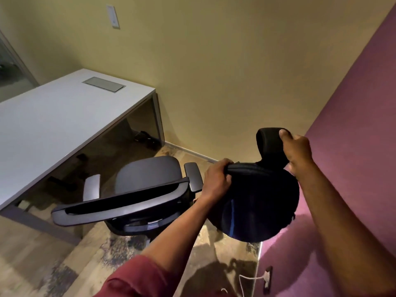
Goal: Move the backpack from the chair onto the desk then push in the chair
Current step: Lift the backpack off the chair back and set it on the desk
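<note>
A black backpack (257, 202) hangs in the air to the right of the chair, clear of the seat. My left hand (216, 179) grips its upper left edge. My right hand (297, 152) is closed on the padded strap loop that rises from its top. The grey office chair (147, 174) stands pulled out from the desk, its seat bare and its backrest toward me. The white desk (53, 123) lies to the left, with a grey cable hatch (104, 84) set into its top.
A purple wall (353, 146) runs close on the right, with an outlet and white cable (266, 277) low down. The yellow wall is behind. Dark items (147, 139) lie on the floor under the desk. Patterned carpet covers the floor.
</note>
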Available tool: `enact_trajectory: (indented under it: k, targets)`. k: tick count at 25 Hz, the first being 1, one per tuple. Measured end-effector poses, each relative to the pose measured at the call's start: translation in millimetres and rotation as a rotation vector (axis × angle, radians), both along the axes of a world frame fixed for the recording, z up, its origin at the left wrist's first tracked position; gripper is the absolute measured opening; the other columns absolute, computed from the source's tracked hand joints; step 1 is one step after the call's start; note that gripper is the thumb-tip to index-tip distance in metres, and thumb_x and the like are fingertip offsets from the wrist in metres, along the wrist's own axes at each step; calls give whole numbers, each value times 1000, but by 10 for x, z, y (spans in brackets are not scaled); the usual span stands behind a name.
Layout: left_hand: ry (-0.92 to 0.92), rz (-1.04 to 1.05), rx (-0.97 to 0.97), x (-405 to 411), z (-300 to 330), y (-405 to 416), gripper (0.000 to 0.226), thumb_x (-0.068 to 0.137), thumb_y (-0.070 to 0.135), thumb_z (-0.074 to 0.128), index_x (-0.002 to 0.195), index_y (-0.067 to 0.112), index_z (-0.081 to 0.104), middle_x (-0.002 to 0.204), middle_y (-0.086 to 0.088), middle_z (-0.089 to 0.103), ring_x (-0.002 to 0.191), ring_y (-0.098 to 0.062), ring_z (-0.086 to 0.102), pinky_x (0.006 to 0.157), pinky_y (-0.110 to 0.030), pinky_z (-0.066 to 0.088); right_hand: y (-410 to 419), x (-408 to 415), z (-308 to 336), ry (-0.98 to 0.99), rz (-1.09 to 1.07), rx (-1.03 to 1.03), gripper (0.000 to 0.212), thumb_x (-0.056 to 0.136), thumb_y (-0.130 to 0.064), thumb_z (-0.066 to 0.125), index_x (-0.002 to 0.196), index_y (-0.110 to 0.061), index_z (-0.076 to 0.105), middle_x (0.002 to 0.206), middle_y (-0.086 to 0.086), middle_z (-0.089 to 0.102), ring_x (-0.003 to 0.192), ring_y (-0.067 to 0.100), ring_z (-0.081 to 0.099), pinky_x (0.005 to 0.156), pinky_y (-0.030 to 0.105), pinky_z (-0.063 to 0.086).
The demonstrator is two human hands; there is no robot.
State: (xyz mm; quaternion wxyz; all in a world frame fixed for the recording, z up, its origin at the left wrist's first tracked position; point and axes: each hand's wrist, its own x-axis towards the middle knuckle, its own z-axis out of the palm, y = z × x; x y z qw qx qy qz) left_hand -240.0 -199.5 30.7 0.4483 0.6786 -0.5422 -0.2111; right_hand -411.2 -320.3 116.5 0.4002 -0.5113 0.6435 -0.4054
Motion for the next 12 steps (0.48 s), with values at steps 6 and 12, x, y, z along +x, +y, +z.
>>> enact_trajectory:
  k: [6,12]
  targets:
    - [-5,3,-118,21,493,-616,40,67,-1,50,101,14,67,88,-3,72,77,-15,58,69,-26,41,-2,-164,-52,365,266,-251,60,95,-51,55,139,-12,50,143,11,51,132,29,48,99,28,34]
    - [14,42,-157,376,763,-1060,41,67,-2,48,99,16,69,81,7,66,76,-13,58,68,-24,40,-239,-132,12,676,475,-349,76,73,-49,82,136,-28,45,137,3,55,121,25,55,92,39,48]
